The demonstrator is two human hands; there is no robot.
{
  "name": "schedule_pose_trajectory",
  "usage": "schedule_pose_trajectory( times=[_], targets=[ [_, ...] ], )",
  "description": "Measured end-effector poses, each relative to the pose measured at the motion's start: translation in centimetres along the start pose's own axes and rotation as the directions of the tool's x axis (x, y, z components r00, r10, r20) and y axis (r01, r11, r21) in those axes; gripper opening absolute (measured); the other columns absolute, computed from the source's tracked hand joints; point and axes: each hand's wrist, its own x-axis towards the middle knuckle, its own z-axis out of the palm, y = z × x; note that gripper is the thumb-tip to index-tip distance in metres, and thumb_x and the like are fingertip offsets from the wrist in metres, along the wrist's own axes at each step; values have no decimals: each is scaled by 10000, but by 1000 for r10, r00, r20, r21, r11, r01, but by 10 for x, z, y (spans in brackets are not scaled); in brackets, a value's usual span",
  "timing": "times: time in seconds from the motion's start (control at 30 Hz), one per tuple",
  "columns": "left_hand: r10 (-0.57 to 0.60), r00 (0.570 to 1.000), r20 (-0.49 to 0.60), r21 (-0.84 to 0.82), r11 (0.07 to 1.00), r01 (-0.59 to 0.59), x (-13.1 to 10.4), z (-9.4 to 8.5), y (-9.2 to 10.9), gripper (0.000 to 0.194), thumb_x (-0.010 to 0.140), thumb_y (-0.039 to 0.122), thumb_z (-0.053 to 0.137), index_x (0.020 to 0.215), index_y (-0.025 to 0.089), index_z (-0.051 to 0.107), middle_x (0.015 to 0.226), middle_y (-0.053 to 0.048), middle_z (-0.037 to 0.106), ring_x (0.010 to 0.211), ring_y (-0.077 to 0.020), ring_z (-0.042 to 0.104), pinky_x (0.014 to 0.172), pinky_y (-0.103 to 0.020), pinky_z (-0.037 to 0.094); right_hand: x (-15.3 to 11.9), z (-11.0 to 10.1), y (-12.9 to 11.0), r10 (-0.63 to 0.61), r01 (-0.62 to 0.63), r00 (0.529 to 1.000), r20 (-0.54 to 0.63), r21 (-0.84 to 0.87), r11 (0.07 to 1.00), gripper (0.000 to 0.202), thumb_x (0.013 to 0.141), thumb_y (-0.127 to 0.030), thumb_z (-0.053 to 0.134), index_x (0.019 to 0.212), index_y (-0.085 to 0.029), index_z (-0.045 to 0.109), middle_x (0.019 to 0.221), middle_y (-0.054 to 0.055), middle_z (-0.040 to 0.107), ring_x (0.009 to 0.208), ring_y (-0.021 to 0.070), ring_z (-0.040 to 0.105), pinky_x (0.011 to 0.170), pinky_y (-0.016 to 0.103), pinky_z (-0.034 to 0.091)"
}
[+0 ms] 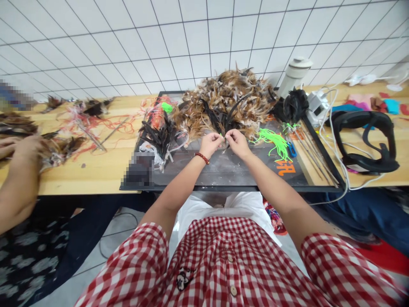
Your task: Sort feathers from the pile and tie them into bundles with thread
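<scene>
My left hand (211, 143) and my right hand (237, 143) meet above the dark board (223, 172), fingertips pinched close together. Between them they grip the base of a bundle of long black feathers (220, 118), which fans upward in two curved sprays. Right behind it rises a big pile of brown feathers (230, 91). Bright green strings (274, 143) lie on the board to the right of my right hand. Left of my hands is a clump of black feathers (159, 135), with a small green bundle (166, 107) behind it.
A white bottle (294, 76), black feathers (292, 105), thin rods (311, 151), a white adapter (318, 106) with cables and a black headset (364, 140) are on the right. At the left, another person's hands (27, 147) are among feathers, near red strings (111, 121).
</scene>
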Motion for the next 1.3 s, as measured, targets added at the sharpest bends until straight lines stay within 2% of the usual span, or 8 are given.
schedule_pose_trajectory(
  times=[0.2, 0.4, 0.53, 0.67, 0.77, 0.9, 1.1, 1.3],
  targets=[
    [-27, 999, -30, 79, 996, 29, 1, 2, -1, 255, 744, -30, 672, 627, 155, 541, 510, 39, 613, 400, -50, 511, 400, -178, 371, -1, -1, 4, -17, 17, 999, 32, 15, 1000, 293, 931, -510, 518, 840, -231, 521, 772, 17, 597, 722, 164, 534, 745, 325, 455],
    [-85, 994, -67, 24, 996, 87, 4, 2, -1, 282, 807, 5, 619, 661, 184, 457, 496, 40, 599, 411, -84, 542, 449, -203, 410, 1, 1, 10, 15, -17, 1000, 15, 166, 986, 379, 942, -613, 501, 856, -244, 480, 774, -5, 651, 598, 123, 540, 680, 307, 471],
    [17, 999, -44, -35, 999, -19, 4, 0, -4, 203, 764, 38, 679, 683, 154, 534, 752, -2, 689, 461, -54, 543, 444, -203, 385, 2, 2, 11, 54, -51, 998, -31, 101, 994, 279, 923, -504, 548, 857, -232, 535, 688, -22, 591, 636, 143, 560, 706, 319, 470],
    [129, 989, 74, -64, 990, -124, 0, 1, -5, 198, 706, 56, 753, 640, 123, 578, 1026, -45, 710, 483, -7, 532, 439, -201, 369, 2, 0, 5, -79, 78, 993, -94, -6, 997, 148, 869, -343, 590, 806, -212, 617, 826, 32, 615, 784, 166, 568, 750, 327, 475],
    [47, 988, 145, -96, 995, -33, -3, 1, -2, 250, 695, 100, 800, 653, 139, 557, 808, -25, 717, 444, -37, 539, 420, -205, 366, 1, -1, 0, -101, 99, 993, -64, -21, 995, 126, 864, -310, 601, 798, -208, 636, 848, 42, 609, 788, 171, 556, 742, 332, 476],
    [-46, 964, 262, -113, 991, 77, -4, -5, 3, 270, 718, 179, 818, 689, 158, 550, 477, 42, 575, 406, -69, 533, 409, -180, 370, 0, -2, -1, -111, 110, 994, -15, -37, 993, 154, 893, -328, 581, 794, -211, 595, 835, 36, 585, 788, 178, 542, 768, 350, 470],
    [-63, 946, 317, -158, 980, 118, -3, -8, 7, 235, 779, 156, 754, 755, 172, 522, 492, 80, 535, 375, -61, 509, 366, -164, 323, 0, 0, 2, -131, 133, 991, 28, -97, 986, 157, 900, -338, 530, 793, -223, 542, 822, 36, 569, 785, 184, 517, 775, 352, 463],
    [-143, 961, 237, -133, 975, 178, -3, -2, 8, 210, 830, 111, 652, 776, 175, 460, 650, 46, 642, 422, -79, 590, 386, -178, 381, 0, 1, 5, -138, 138, 990, 13, -167, 976, 171, 919, -352, 452, 792, -238, 462, 849, 65, 562, 845, 210, 525, 841, 395, 479]
  ],
)
